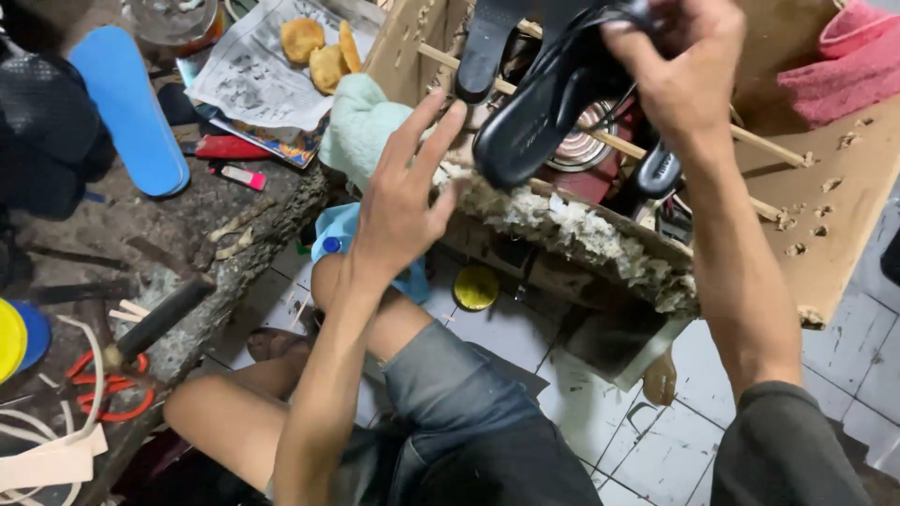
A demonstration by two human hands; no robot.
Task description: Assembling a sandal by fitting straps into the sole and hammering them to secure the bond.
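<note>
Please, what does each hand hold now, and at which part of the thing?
The right hand grips a black sandal at its upper end, by the straps. The left hand is open and holds nothing; its fingertips are near the sandal's lower end.

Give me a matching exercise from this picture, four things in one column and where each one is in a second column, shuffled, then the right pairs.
Things:
1. black leather sandal
2. blue foam shoe sole
3. round yellow tin lid
4. fried golden snacks

Places:
A. on a sheet of newspaper
B. on the white tiled floor
C. gripped in the right hand
D. lying at far left, beside dark fabric

Pairs: 1-C, 2-D, 3-B, 4-A
</note>
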